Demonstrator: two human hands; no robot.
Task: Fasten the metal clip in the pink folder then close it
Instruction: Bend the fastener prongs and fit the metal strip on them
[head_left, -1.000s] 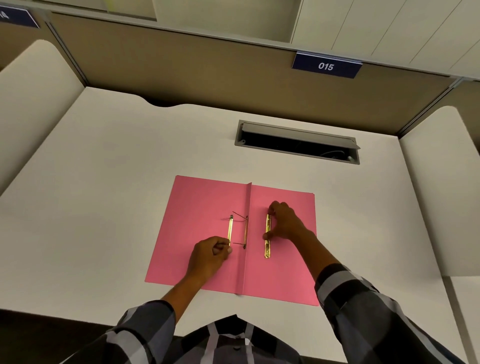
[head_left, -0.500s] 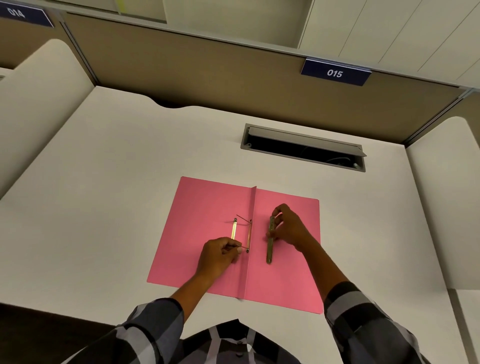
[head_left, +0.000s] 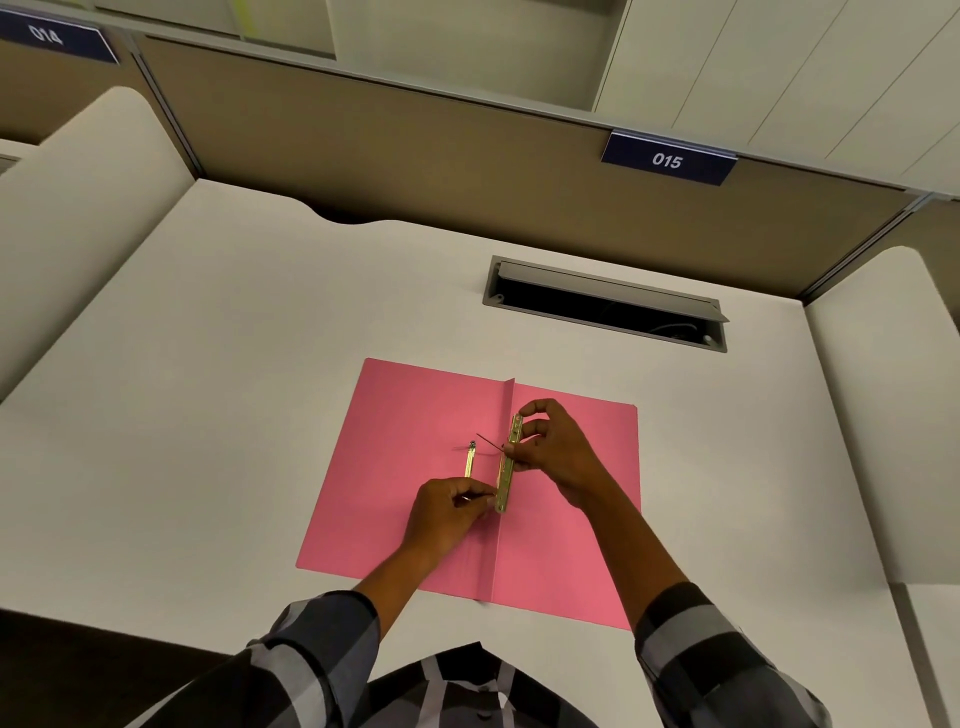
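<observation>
Desk (head_left: 208, 415): open pink folder (head_left: 405, 441), metal clip (head_left: 506, 467) inside

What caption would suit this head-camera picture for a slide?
Right hand holds a brass bar over the open pink folder; left hand pinches a prong.

Left hand (head_left: 451, 506) curled: fingertips and whatever they pinch hidden, only thin metal tip shows. Lower end of short brass strip (head_left: 470, 462) runs behind left hand. Right hand (head_left: 556, 449) covers part of long brass bar (head_left: 506, 467) and pink folder (head_left: 400, 467) beneath it. Thin prong (head_left: 489, 442) just left of right hand too fine to trace. Cable slot (head_left: 605, 312) interior beyond right hand dark. Sleeves cut by bottom edge.
</observation>
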